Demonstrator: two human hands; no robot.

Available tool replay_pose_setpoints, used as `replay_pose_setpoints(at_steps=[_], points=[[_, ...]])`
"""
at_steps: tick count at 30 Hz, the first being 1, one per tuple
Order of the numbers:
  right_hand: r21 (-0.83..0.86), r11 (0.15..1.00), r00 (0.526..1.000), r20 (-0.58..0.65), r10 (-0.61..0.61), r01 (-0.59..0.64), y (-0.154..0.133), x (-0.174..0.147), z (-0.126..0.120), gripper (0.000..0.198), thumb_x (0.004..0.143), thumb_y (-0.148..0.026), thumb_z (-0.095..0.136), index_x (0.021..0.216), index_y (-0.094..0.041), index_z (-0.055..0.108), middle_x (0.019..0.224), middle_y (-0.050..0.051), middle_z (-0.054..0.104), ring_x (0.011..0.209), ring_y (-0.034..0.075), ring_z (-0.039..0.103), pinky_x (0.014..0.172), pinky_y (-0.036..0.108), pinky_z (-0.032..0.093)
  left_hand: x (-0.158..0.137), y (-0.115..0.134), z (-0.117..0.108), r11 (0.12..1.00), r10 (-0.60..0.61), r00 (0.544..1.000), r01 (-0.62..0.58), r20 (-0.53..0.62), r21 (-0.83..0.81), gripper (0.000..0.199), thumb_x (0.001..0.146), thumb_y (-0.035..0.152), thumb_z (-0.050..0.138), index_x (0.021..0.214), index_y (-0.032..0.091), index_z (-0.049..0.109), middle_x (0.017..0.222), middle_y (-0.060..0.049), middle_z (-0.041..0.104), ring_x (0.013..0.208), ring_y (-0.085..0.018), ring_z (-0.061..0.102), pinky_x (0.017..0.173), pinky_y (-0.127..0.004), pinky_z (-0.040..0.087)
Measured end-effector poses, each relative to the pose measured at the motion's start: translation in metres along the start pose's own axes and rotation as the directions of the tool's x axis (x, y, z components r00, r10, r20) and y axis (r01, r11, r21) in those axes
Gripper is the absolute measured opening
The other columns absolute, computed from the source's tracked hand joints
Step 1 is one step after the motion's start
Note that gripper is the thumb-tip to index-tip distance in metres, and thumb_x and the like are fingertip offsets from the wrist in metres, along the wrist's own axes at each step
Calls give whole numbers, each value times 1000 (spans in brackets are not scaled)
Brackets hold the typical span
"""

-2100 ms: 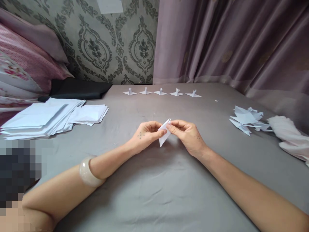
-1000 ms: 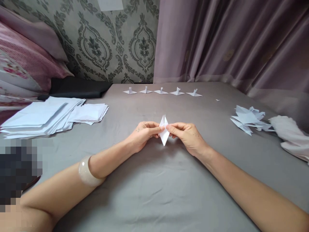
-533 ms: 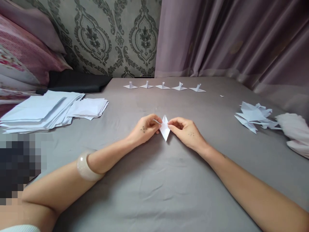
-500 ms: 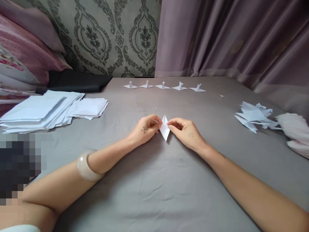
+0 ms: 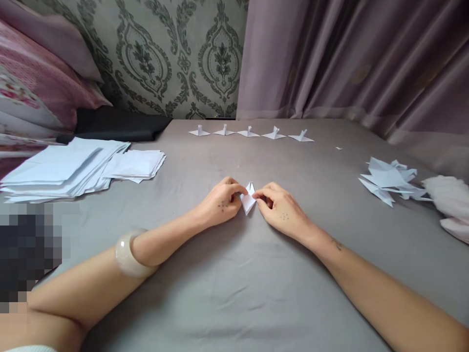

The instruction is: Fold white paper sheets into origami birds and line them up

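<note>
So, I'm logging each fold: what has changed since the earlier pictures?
The folded paper, slanted at first, now points its split tip away and looks lowered. The left hand and right hand keep hold, shifted from its face toward its side edges. The five folded shapes and paper stacks stayed.

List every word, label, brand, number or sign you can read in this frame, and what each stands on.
None readable.
Folded paper, large stack, small stack: no print visible.
Left hand, right hand: small dark dots, no letters discernible.
Right forearm: dark mark, too blurred to read.
Wall: leafy pattern only.
</note>
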State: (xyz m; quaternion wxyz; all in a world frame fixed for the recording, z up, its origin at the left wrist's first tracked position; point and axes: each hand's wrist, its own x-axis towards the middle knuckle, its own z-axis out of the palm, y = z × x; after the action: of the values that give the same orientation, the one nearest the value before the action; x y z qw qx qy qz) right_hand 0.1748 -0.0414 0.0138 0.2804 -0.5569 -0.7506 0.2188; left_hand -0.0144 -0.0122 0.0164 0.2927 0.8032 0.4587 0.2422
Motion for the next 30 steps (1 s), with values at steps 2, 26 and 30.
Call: replay_pose_setpoints(at_steps=[2, 26, 30], points=[[-10, 1000, 1000, 14, -24, 24, 0, -1, -2, 22, 81, -16, 53, 95, -22, 69, 92, 2, 59, 69, 10, 53, 67, 25, 44, 1, 1, -6, 1000, -19, 999, 19, 46, 4, 33, 72, 10, 51, 96, 21, 70, 99, -6, 56, 76, -13, 56, 72, -26, 47], [20, 988, 987, -33, 155, -154, -2, 12, 1, 17, 81, -30, 57, 69, -20, 66, 86, 2, 60, 68, 13, 54, 69, 29, 42, 13, -2, -10, 988, -156, 986, 156, 57, 7, 23, 81, 36, 56, 80, 16, 68, 85, -4, 58, 71, -13, 53, 62, -25, 41], [8, 986, 985, -41, 169, -169, -1, 13, 3, 17, 80, -31, 57, 69, -21, 66, 86, 2, 60, 69, 13, 54, 69, 30, 42, 15, -2, -11, 984, -174, 982, 175, 69, -10, 23, 80, 36, 57, 78, 15, 67, 85, -4, 58, 70, -13, 52, 59, -23, 39]])
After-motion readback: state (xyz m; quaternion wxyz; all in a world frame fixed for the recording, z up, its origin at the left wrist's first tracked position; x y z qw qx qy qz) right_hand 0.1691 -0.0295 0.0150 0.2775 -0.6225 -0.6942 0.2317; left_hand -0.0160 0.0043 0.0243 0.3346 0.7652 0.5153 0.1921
